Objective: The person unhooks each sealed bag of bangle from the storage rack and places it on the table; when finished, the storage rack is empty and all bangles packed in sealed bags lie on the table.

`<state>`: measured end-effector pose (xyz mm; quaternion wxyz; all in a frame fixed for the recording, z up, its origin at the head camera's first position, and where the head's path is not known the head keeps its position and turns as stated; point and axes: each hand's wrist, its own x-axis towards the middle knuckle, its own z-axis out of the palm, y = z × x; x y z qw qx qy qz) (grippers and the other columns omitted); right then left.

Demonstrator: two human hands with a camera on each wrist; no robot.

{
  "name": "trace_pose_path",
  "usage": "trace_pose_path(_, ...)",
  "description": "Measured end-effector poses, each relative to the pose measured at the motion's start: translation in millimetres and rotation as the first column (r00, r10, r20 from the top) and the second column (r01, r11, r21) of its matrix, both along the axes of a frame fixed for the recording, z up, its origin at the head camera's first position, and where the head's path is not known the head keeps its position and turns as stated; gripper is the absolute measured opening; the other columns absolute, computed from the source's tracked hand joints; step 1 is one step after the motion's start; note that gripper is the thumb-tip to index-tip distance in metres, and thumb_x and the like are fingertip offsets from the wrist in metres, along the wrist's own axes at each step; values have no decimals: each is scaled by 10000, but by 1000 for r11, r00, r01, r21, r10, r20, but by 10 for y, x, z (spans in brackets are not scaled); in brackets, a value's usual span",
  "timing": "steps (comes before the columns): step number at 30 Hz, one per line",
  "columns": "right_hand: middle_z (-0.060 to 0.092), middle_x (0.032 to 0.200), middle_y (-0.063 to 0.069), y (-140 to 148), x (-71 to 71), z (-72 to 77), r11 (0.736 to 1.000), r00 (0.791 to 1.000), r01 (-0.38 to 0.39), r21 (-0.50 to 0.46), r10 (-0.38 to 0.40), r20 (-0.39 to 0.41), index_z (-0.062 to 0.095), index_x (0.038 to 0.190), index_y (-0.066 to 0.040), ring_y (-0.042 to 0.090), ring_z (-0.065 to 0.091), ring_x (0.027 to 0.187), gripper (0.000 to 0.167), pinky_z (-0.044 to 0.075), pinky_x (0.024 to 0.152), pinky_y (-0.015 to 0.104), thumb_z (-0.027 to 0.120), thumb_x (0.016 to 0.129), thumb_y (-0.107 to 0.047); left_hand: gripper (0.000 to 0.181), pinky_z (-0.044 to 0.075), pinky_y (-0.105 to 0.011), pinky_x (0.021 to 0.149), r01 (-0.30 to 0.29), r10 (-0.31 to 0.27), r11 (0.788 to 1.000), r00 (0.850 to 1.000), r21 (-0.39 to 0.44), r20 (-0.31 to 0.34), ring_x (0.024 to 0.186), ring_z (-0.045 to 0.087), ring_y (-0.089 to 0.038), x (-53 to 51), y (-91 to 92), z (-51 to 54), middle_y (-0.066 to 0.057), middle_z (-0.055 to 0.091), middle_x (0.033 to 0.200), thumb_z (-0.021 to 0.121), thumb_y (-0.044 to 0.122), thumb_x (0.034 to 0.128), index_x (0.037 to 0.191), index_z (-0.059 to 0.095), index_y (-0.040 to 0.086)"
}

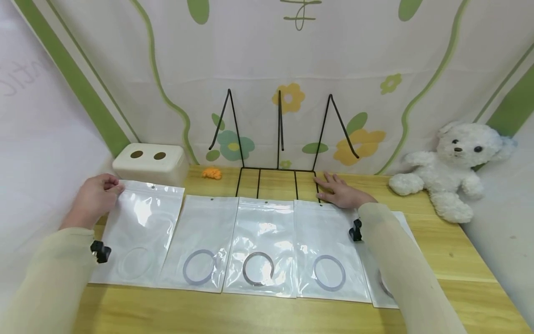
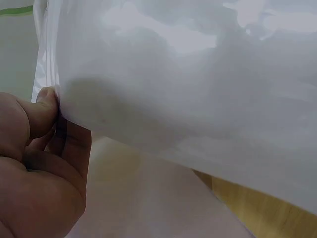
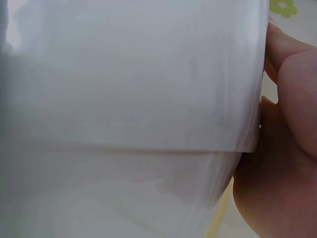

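Several white zip bags with clear fronts lie in a row on the wooden table, each with a ring-shaped bangle inside. My left hand (image 1: 95,197) pinches the top left corner of the leftmost bag (image 1: 146,222), which holds a clear bangle (image 1: 119,264); the left wrist view shows the thumb on that corner. My right hand (image 1: 344,192) lies with fingers spread at the right side of the black wire rack (image 1: 276,169), just above a bag (image 1: 327,232) with a pale lilac bangle (image 1: 315,273). The right forearm partly covers the rightmost bag (image 1: 379,283). A brown bangle (image 1: 244,270) shows in the middle bag (image 1: 263,234).
Behind the bags, the rack's upright prongs stand near the patterned cloth backdrop (image 1: 258,55). A white box with two round holes (image 1: 154,169) is at the back left, beside a small orange item (image 1: 212,173). A white teddy bear (image 1: 450,174) sits at the back right.
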<state>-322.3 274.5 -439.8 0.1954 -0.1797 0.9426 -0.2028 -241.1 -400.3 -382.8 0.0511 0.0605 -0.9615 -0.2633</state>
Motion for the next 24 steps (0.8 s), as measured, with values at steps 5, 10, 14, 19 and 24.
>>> trace_pose_path(5, -94, 1818, 206, -11, 9, 16, 1000, 1000, 1, -5, -1, 6, 172, 1750, -221, 512, -153, 1656, 731, -8, 1248, 832, 488, 1147, -488, 259, 454, -296, 624, 3, -3, 1000, 999, -8, 49, 895, 563, -371, -80, -11, -87, -252, 632, 979, 549, 161, 1111, 1119, 592, -95)
trace_pose_path(10, -96, 1816, 214, -14, 8, 27, 1000, 1000, 5, -13, -5, 11, 174, 1750, -212, 514, -165, 1652, 728, -28, 1251, 825, 488, 1149, -478, 256, 468, -301, 635, -22, 21, 1000, 994, 2, 104, 925, 558, -399, -115, -23, -141, -270, 619, 1011, 552, 147, 1108, 1137, 583, -106)
trace_pose_path(14, -102, 1816, 210, -20, 23, 45, 1000, 1000, 5, -11, -5, 12, 164, 1751, -211, 517, -165, 1651, 730, -26, 1246, 831, 478, 1151, -485, 264, 470, -295, 641, -46, 46, 999, 988, -4, 145, 944, 553, -404, -122, -42, -182, -284, 615, 1056, 556, 153, 1111, 1165, 583, -104)
trace_pose_path(19, -107, 1813, 217, -18, 34, 58, 1000, 1000, 3, -14, -3, 13, 163, 1751, -203, 532, -166, 1644, 738, -29, 1234, 843, 482, 1149, -486, 275, 467, -274, 648, -44, 44, 999, 989, -3, 140, 942, 571, -422, -120, -50, -238, -320, 625, 1065, 583, 122, 1088, 1171, 591, -139)
trace_pose_path(24, -115, 1816, 203, -9, 12, 32, 1000, 1000, 1, 1, -1, 19, 152, 1752, -219, 519, -167, 1650, 734, -20, 1243, 836, 472, 1151, -493, 273, 464, -263, 669, -25, 24, 1000, 993, 6, 115, 934, 589, -424, -113, -67, -319, -333, 641, 1045, 616, 72, 1053, 1178, 597, -170)
